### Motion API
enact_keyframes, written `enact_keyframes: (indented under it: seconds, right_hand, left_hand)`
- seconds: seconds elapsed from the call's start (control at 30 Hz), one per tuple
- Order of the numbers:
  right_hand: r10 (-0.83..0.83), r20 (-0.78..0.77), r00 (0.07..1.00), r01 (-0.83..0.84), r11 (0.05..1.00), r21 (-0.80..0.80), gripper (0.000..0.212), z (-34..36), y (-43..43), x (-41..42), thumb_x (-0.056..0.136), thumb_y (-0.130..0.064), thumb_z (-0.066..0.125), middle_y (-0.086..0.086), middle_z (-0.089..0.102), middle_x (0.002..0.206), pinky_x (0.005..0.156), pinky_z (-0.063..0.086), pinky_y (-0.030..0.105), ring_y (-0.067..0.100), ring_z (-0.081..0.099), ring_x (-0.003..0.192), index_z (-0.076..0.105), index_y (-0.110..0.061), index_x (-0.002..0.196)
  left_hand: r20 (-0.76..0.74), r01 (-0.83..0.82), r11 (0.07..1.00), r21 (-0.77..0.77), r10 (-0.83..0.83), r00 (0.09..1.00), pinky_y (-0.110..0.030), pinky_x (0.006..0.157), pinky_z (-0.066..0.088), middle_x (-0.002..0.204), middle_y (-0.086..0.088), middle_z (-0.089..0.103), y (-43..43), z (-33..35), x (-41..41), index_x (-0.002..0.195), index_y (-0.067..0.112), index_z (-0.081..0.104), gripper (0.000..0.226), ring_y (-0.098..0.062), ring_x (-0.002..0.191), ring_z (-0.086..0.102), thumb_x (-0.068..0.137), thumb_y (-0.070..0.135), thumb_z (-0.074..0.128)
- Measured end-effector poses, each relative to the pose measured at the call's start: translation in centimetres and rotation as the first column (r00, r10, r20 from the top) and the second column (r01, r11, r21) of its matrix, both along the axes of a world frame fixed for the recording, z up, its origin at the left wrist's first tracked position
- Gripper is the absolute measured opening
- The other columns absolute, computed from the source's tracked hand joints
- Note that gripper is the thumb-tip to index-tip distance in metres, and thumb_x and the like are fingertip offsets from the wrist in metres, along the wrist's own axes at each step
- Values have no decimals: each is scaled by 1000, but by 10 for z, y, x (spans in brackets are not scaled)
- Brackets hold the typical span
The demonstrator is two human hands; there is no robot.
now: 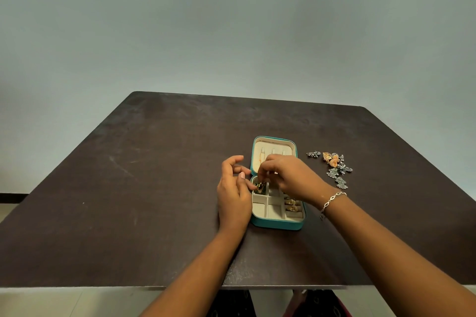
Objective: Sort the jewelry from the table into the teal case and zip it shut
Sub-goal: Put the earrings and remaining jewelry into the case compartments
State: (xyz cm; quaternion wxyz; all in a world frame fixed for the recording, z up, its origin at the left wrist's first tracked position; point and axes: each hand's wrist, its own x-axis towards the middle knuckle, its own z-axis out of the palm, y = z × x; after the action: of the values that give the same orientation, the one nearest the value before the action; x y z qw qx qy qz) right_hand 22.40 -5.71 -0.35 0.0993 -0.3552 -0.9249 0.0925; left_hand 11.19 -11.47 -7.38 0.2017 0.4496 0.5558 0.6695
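The teal case [277,225] lies open on the dark table [154,188], its cream lid [273,148] flat behind the compartment tray. My left hand [234,195] rests against the tray's left wall, fingers loosely curled, thumb near the far-left compartment. My right hand [288,177] hovers over that compartment and pinches a small dark-and-gold jewelry piece [259,186] that hangs into it. Gold rings [292,204] sit in the ring rolls on the tray's right side. A loose pile of silver and orange jewelry [334,165] lies on the table right of the case.
A single silver piece [313,154] lies apart, left of the pile. My right wrist wears a silver bracelet [332,199]. The table's near edge [180,287] runs just in front of my forearms. A plain wall stands behind the table.
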Motion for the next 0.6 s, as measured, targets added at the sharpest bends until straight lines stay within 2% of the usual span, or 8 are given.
enact_keyframes:
  seconds: [0.1, 0.27, 0.37, 0.5, 0.6]
  right_hand:
    - [-1, 107, 994, 2, 1000, -10, 19, 1, 2, -3, 89, -6, 50, 6, 60, 101, 76, 42, 33, 22, 55, 94, 65, -12, 98]
    - [6, 181, 983, 0, 1000, -28, 22, 1, 3, -12, 89, -4, 47, 6, 60, 101, 78, 42, 32, 21, 54, 95, 65, -12, 98]
    - [5, 145, 989, -5, 1000, -2, 18, -6, 4, -15, 86, -3, 51, 3, 65, 96, 74, 44, 30, 19, 57, 91, 63, -14, 93]
    - [-16, 87, 996, 14, 1000, 21, 13, -14, 7, -14, 84, -5, 55, 2, 67, 94, 68, 39, 24, 18, 58, 89, 61, -15, 90]
    - [-17, 33, 999, 15, 998, 56, 12, -19, 7, -14, 84, -6, 55, 5, 66, 94, 72, 41, 30, 21, 57, 90, 62, -13, 90]
  left_hand:
    - [-11, -8, 1000, -1, 8, 1000, -16, 62, 47, 84, 5, 56, 0, 1, 0, 107, 25, 46, 34, -7, 63, 56, 91, -5, 37]
    - [-47, -37, 999, -2, 37, 998, -22, 66, 49, 83, 6, 56, -1, 0, -1, 109, 26, 46, 35, -10, 71, 57, 91, -4, 39]
    - [-60, -51, 999, -13, 50, 997, -26, 70, 50, 84, 7, 57, 0, 0, -1, 111, 25, 47, 35, -14, 79, 58, 91, -3, 40]
    - [-78, -73, 997, -13, 72, 994, -31, 72, 51, 84, 7, 57, 0, 0, -2, 109, 26, 47, 37, -14, 81, 58, 89, -4, 41]
    - [-84, -83, 996, -15, 82, 993, -34, 73, 51, 84, 7, 58, 2, -1, -2, 109, 24, 49, 36, -13, 81, 57, 89, -5, 42]
